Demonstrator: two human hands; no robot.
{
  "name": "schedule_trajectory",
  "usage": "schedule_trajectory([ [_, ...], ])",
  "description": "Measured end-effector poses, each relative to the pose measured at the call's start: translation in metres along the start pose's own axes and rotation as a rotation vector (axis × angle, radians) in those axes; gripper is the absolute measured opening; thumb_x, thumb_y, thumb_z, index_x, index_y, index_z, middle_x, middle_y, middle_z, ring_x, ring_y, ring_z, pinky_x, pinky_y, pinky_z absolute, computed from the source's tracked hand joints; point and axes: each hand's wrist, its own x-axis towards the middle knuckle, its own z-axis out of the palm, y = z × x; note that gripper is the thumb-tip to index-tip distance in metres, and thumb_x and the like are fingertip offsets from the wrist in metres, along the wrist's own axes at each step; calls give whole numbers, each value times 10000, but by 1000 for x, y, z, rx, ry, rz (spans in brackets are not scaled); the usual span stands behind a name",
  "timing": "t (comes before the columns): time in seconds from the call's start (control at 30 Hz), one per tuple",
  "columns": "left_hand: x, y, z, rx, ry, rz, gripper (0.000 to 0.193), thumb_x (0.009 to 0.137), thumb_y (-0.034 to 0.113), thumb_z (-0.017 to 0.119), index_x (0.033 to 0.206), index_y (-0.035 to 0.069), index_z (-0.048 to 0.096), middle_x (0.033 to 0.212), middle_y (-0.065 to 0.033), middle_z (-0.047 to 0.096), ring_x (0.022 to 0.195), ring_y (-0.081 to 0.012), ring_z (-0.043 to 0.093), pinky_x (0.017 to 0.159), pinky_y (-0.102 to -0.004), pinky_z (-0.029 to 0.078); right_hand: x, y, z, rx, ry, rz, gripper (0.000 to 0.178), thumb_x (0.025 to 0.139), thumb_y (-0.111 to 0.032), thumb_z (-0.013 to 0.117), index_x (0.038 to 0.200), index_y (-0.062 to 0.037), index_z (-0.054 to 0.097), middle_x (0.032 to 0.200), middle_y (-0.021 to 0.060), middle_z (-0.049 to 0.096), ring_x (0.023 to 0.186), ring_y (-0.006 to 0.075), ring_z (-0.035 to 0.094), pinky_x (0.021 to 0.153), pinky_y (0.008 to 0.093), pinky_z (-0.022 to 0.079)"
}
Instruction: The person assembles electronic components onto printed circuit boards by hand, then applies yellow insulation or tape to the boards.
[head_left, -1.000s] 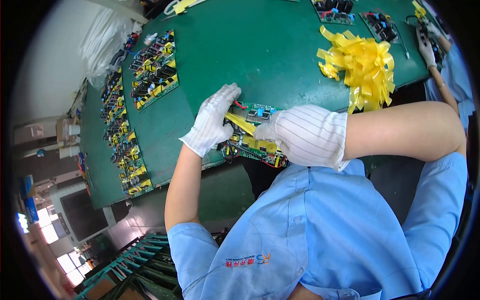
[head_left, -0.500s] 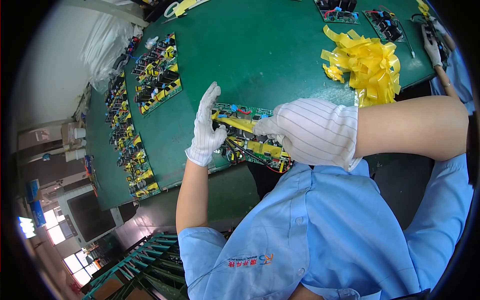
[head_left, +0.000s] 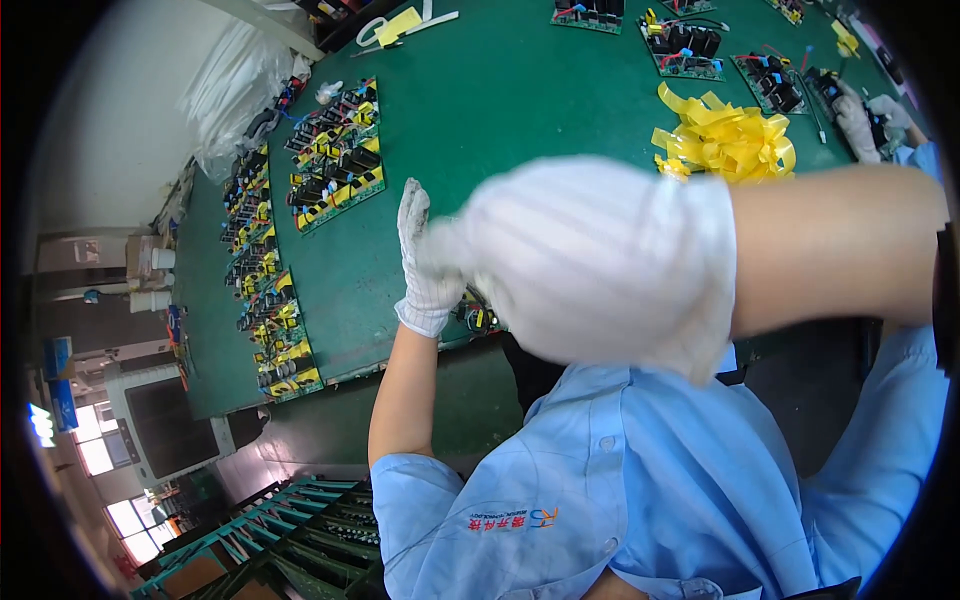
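A person in a light blue short-sleeved work shirt stands at a green table [head_left: 520, 110], seen from above through a head-worn camera. Both hands wear white fabric gloves.

The left hand [head_left: 425, 255] rests near the table's near edge, fingers straight, pressed together and pointing toward the far edge. Its palm side lies against a circuit board [head_left: 478, 318], of which only a small strip with dark and yellow parts shows, just at the near edge. Whether this hand's grip is closed on the board cannot be told.

The right hand [head_left: 600, 260] is raised close to the camera, large and blurred, covering most of the board. Its fingers are not clear, so its grip cannot be told, nor whether it touches the board.

Along the table's left edge lies a long row of circuit boards [head_left: 265, 290] with yellow, black and blue parts. A second group of boards [head_left: 335, 155] sits toward the far left corner. A heap of yellow ribbon loops [head_left: 725, 140] lies on the right half of the table, well apart from the hands. More boards [head_left: 685, 45] line the far edge. At the far right corner another person's gloved hand [head_left: 860, 120] rests on the table.
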Motion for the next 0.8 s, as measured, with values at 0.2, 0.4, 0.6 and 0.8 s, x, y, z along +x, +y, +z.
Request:
schedule_trajectory([
  [0.2,3,15,18,232,-67,13,758,680,-101,535,1419,25,423,1433,-260,453,1330,-419,461,1115,-449,388,-21,27,-27,-918,167,-399,229,863,-81,550,958,44,717,1007,215,695,913,339,678,869,349,545],
  [0.4,-4,21,2,149,-41,-212,414,800,26,642,1213,27,629,1334,-217,571,1233,-353,564,1021,-418,474,-63,30,-44,-6,369,98,343,958,-127,450,1221,-1,632,1136,218,662,1077,356,626,993,395,468],
  [0.6,34,37,14,273,-31,-125,482,832,68,636,1307,36,564,1349,-224,548,1261,-365,532,1062,-424,435,-115,87,-90,-143,555,29,336,986,-98,461,1288,-46,598,1184,203,656,1103,359,619,977,371,474],
  [0.8,95,69,73,367,-25,25,582,814,63,660,1375,43,506,1415,-240,476,1304,-379,482,1092,-427,412,-191,119,-70,-584,653,164,544,839,25,529,1371,-89,546,828,136,570,737,335,602,645,411,516],
])
